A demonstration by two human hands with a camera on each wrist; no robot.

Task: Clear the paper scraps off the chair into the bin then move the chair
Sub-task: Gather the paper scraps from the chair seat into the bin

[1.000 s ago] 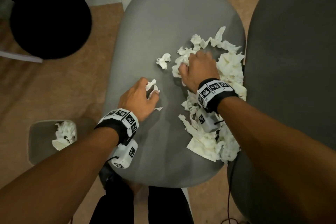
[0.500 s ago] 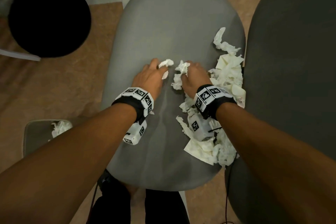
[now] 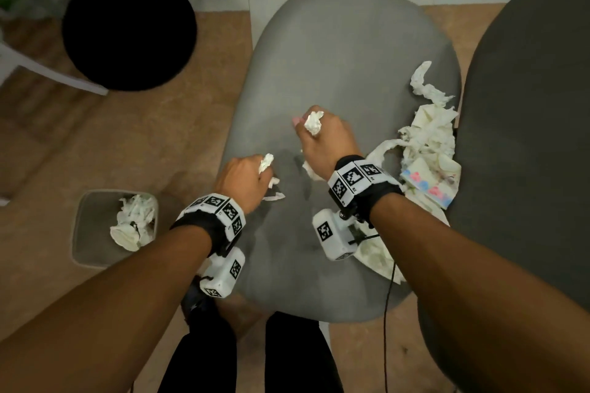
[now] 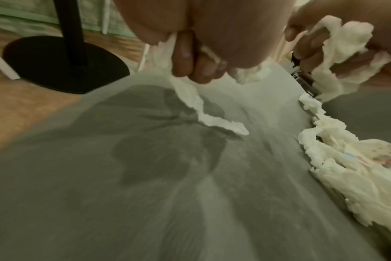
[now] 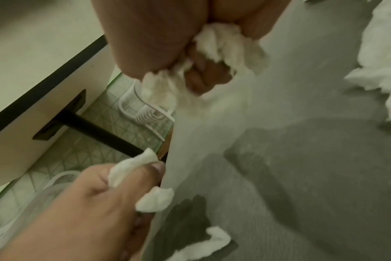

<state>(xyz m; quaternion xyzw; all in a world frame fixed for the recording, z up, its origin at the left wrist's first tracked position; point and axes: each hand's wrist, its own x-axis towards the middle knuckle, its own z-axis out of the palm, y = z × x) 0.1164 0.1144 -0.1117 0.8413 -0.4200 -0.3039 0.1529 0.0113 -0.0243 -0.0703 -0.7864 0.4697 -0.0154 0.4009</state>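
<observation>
Scraps balled in both fists: left hand (image 3: 244, 179) and right hand (image 3: 325, 140) clench paper over chair (image 3: 344, 51). Bin (image 3: 81, 226) lies floor-left, nearer my left.

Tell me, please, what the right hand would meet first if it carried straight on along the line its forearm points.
Probably nothing on the seat: the right hand, fisted round paper scraps, points up the bare middle of the grey chair. Past its far edge comes the floor. The loose scrap pile lies off to its right.
</observation>
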